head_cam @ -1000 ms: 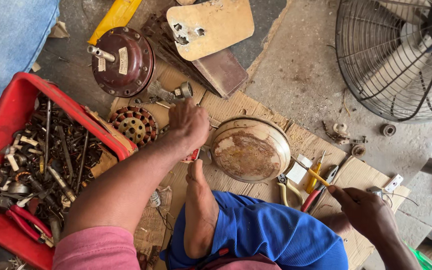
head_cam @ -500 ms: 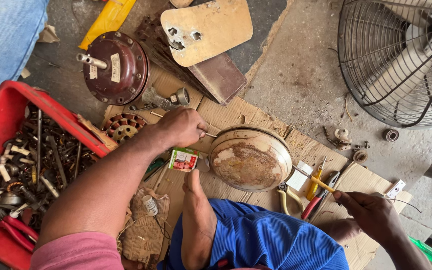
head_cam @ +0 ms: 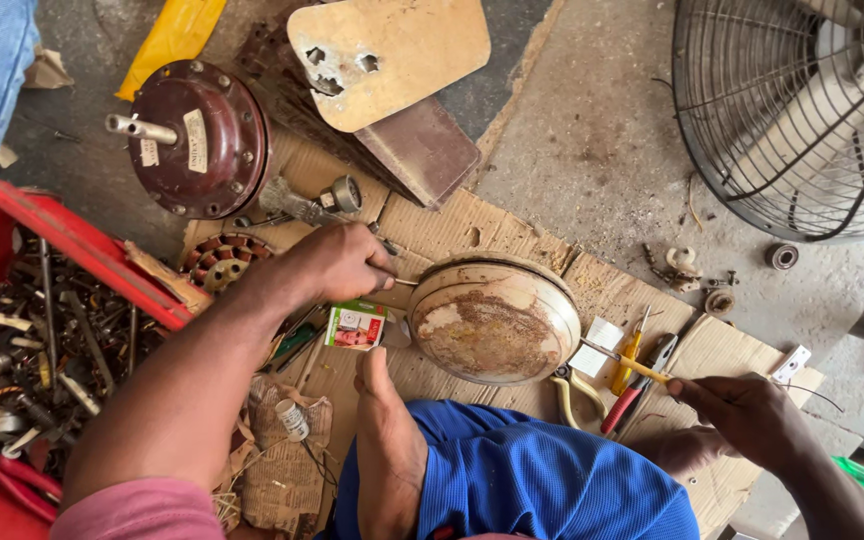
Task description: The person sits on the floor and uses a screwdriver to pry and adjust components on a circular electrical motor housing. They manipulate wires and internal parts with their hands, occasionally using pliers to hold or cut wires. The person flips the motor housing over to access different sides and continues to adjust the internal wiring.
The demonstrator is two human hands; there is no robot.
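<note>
Concrete floor, gritty, with flattened cardboard (head_cam: 512, 230) laid over it as the work surface; the person sits on it, one bare foot (head_cam: 387, 450) forward.

Left hand (head_cam: 337, 262): fingers curled shut around a thin metal tool whose tip pokes out toward the rusty domed cover (head_cam: 492, 318). The cover lies dome-up on the cardboard, just past the tool tip; whether the tip touches its rim I cannot tell. Just under the hand lies a small green-and-white box (head_cam: 355, 325). Behind the hand sit a coil ring (head_cam: 220, 262) and a dark red motor housing (head_cam: 197, 135); outward of the forearm, a red tray (head_cam: 72, 250) of loose bolts and scrap.

Right hand (head_cam: 742, 415): pinching the end of a yellow-handled screwdriver (head_cam: 642, 368) whose shaft points at the near edge of the cover. Pliers (head_cam: 637, 385) with red grips lie beside this hand.

Change from a second ago: the left hand lay flat and open near the coil ring; it has since closed on the tool and moved to the cover's rim. The small box has also appeared beside it. Judgement: work has shifted from reaching to engaging the cover.

Fan cage (head_cam: 802, 110) stands well apart.
</note>
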